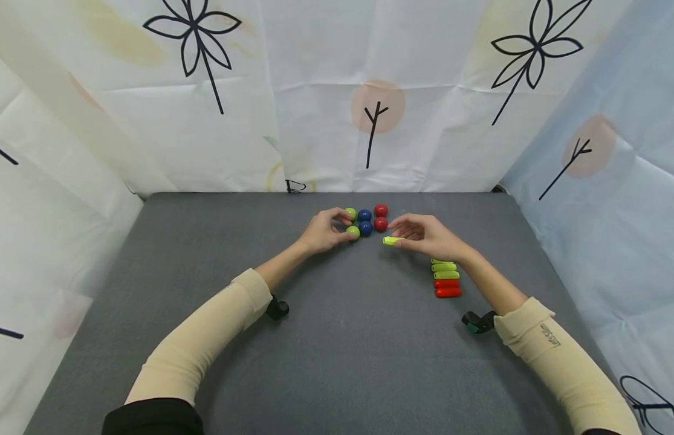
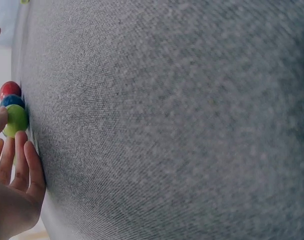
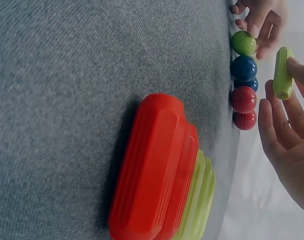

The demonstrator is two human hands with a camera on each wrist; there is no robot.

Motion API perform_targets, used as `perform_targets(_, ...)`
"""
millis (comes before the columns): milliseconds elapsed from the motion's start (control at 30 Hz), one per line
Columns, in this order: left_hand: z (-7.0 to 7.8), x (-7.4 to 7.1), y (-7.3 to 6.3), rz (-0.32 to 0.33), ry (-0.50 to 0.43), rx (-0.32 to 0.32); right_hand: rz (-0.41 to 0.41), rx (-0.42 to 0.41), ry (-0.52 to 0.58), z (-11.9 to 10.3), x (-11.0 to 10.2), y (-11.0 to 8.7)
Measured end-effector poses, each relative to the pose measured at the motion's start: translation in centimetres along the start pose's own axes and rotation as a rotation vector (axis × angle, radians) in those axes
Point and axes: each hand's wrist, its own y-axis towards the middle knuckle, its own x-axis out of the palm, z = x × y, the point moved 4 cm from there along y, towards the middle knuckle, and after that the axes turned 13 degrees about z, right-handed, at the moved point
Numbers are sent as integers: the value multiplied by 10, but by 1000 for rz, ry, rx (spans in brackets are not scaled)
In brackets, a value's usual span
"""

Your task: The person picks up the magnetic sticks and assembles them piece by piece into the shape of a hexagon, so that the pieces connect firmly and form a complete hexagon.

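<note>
My left hand [image 1: 321, 231] is at the left end of two short rows of balls, thumb on the front green ball [image 1: 353, 232] and fingers by the rear green ball [image 1: 350, 214]. Beside these sit two blue balls [image 1: 366, 228] and two red balls [image 1: 380, 224]. Between thumb and fingers, my right hand [image 1: 431, 237] pinches a yellow-green ribbed plastic stick [image 3: 283, 74], held above the cloth just right of the balls. Below that hand lies a row of similar sticks: yellow-green sticks [image 1: 444, 267] at the back, red sticks [image 1: 448, 292] in front.
Grey cloth [image 1: 337, 350] covers the table. White patterned curtains [image 1: 315, 121] hang behind it and along both sides. A dark wrist device [image 1: 278, 308] shows at the left cuff, another dark device [image 1: 478, 322] at the right.
</note>
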Motion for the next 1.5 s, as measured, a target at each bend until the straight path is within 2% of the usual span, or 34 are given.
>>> perform_targets(400, 1, -1, -7, -3, 23, 19, -7, -14, -2, -6, 8, 5)
perform_targets(800, 1, -6, -13, -47, 53, 60, -5, -13, 2, -12, 13, 7)
perform_targets(1067, 0, -13, -22, -121, -85, 6, 0, -33, 23, -16, 20, 9)
perform_targets(1233, 0, -16, -30, -159, -162, 0, -4, -53, 45, -19, 28, 13)
perform_targets(1500, 6, -21, -44, -181, -206, -17, -22, -55, 58, -24, 45, 17)
